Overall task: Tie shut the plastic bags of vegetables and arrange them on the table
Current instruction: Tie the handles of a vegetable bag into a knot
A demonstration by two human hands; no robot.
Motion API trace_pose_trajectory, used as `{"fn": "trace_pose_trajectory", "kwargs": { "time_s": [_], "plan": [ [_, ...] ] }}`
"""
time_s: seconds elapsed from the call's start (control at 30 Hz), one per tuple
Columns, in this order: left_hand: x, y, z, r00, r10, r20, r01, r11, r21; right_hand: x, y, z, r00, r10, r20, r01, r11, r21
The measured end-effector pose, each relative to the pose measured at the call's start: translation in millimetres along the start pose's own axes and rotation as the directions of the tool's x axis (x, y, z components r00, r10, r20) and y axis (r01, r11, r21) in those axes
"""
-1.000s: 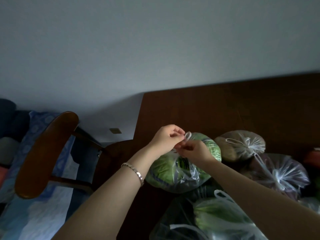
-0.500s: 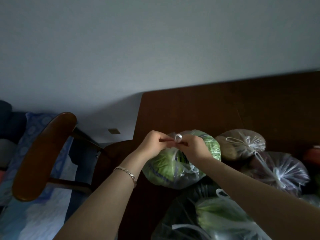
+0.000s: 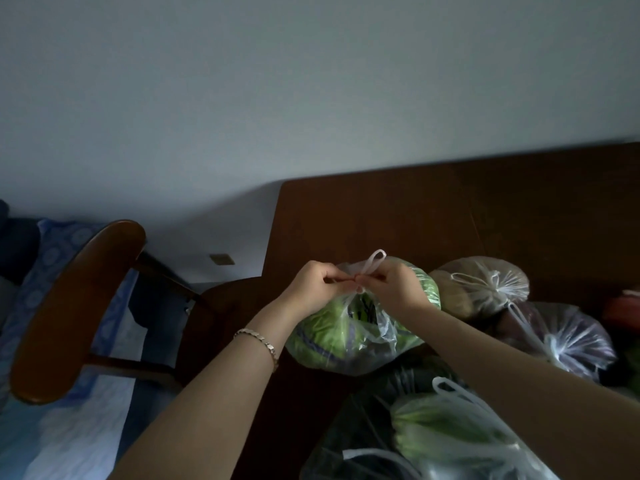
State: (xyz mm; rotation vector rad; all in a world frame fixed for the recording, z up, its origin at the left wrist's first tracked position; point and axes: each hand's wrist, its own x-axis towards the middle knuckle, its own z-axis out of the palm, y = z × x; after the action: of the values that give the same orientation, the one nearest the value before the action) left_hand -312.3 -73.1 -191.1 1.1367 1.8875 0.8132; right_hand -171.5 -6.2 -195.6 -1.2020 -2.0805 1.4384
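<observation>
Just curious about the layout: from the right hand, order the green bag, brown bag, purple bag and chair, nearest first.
1. green bag, pinched in the right hand
2. brown bag, just right
3. purple bag, farther right
4. chair, far left

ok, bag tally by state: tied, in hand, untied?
Tied: 2, the brown bag and the purplish bag
In hand: 1, the green bag, handles pinched by left hand and right hand
Untied, handles loose: 1, the front bag
Total: 4; dark shapes between them unclear.
</observation>
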Motion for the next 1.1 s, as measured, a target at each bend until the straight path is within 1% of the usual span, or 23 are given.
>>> {"fn": "trace_pose_trajectory", "kwargs": {
  "time_s": [0.1, 0.23, 0.3, 0.37, 0.43, 0.5, 0.6, 0.67, 0.73, 0.8, 0.97, 1.03, 1.1],
  "plan": [
    [0.4, 0.2, 4.7, 1.0, 0.027, -0.016, -0.027, 1.0, 0.009, 0.0, 1.8, 0.4, 1.0, 0.014, -0.023, -0.014, 1.0, -0.003],
    [-2.2, -3.1, 8.5, 0.999, 0.019, -0.047, -0.019, 1.0, -0.001, 4.1, 2.9, 3.6, 0.995, 0.082, -0.061, -0.077, 0.993, 0.085],
    [-4.2, -3.4, 10.5, 0.998, -0.033, -0.058, 0.033, 0.999, -0.007, 6.6, 1.2, 6.0, 0.991, 0.115, -0.072, -0.108, 0.989, 0.097],
    [-5.3, -1.3, 12.5, 0.99, -0.127, -0.054, 0.125, 0.991, -0.049, 6.8, 0.0, 7.4, 0.988, 0.119, -0.094, -0.112, 0.991, 0.068],
    [-4.8, 1.2, 13.4, 0.98, -0.192, -0.045, 0.188, 0.979, -0.082, 2.9, -0.1, 6.5, 0.99, 0.101, -0.094, -0.091, 0.991, 0.101],
    [-3.2, 3.3, 12.8, 0.973, -0.228, -0.024, 0.226, 0.972, -0.071, -2.8, -0.5, 5.8, 0.995, 0.056, -0.08, -0.047, 0.993, 0.107],
    [-3.4, 3.6, 12.2, 0.969, -0.246, 0.024, 0.248, 0.967, -0.064, -9.7, 2.7, 9.6, 0.996, -0.041, -0.079, 0.038, 0.999, -0.034],
    [-4.7, 2.9, 12.5, 0.971, -0.237, 0.04, 0.239, 0.968, -0.07, -13.7, 1.3, 11.5, 0.987, -0.151, -0.059, 0.137, 0.972, -0.189],
    [-7.1, 2.4, 13.8, 0.973, -0.225, 0.045, 0.228, 0.969, -0.094, -16.9, -1.9, 13.6, 0.978, -0.206, -0.009, 0.196, 0.94, -0.28],
    [-8.8, 2.9, 15.3, 0.974, -0.223, 0.042, 0.226, 0.97, -0.089, -16.6, -5.4, 13.8, 0.978, -0.207, 0.034, 0.206, 0.919, -0.337],
    [-8.7, -5.7, 18.2, 0.982, -0.187, -0.013, 0.185, 0.98, -0.079, -11.2, -8.5, 15.7, 0.99, -0.107, 0.088, 0.138, 0.831, -0.539],
    [-10.2, -7.0, 18.1, 0.982, -0.187, -0.017, 0.185, 0.979, -0.086, -10.0, -11.4, 15.6, 0.99, -0.083, 0.112, 0.133, 0.799, -0.586],
    [-12.6, -6.3, 17.9, 0.985, -0.17, -0.015, 0.167, 0.979, -0.113, -7.7, -15.9, 14.0, 0.99, -0.05, 0.135, 0.121, 0.795, -0.594]
  ]
}}
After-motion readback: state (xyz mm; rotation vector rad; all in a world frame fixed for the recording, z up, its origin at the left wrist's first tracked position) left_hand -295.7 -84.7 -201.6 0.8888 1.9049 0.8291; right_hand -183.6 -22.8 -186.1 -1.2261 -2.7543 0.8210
